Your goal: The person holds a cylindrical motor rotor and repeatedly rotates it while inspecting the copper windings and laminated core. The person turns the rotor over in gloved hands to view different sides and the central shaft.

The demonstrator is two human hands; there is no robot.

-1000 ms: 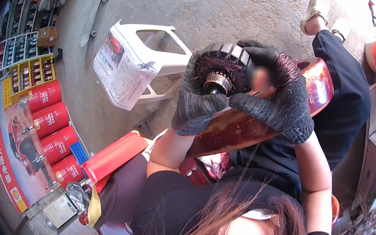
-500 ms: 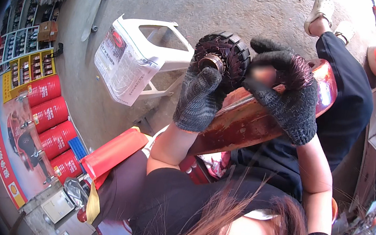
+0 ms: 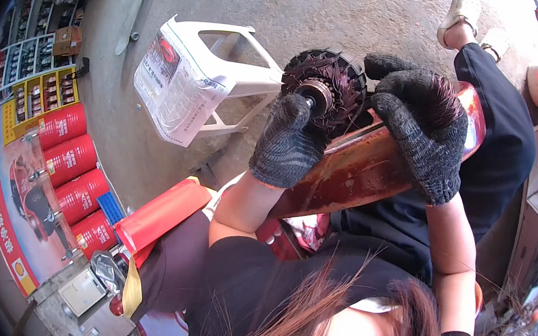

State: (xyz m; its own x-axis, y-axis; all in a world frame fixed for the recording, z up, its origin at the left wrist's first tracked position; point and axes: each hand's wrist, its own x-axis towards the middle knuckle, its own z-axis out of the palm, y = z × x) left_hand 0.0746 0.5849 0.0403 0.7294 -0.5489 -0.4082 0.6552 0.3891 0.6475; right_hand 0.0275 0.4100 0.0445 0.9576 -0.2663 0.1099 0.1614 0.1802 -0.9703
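Floor (image 3: 337,10) at top; centre, left hand (image 3: 289,140) grips rotor (image 3: 336,88), likely heavy, best held by rim (image 3: 359,78); right hand (image 3: 426,133) clutches wire (image 3: 447,102).

The gloves (image 3: 289,145) are matt, rough knitted cloth, the rotor (image 3: 331,86) dark metal with a shinier collar (image 3: 320,92), the wire bundle (image 3: 448,98) glossy, the red beam (image 3: 352,182) worn but lustrous, the stool (image 3: 253,79) smooth plastic, its newspaper (image 3: 173,93) matt paper, the trousers (image 3: 500,124) matt cloth, the floor (image 3: 290,7) rough concrete.
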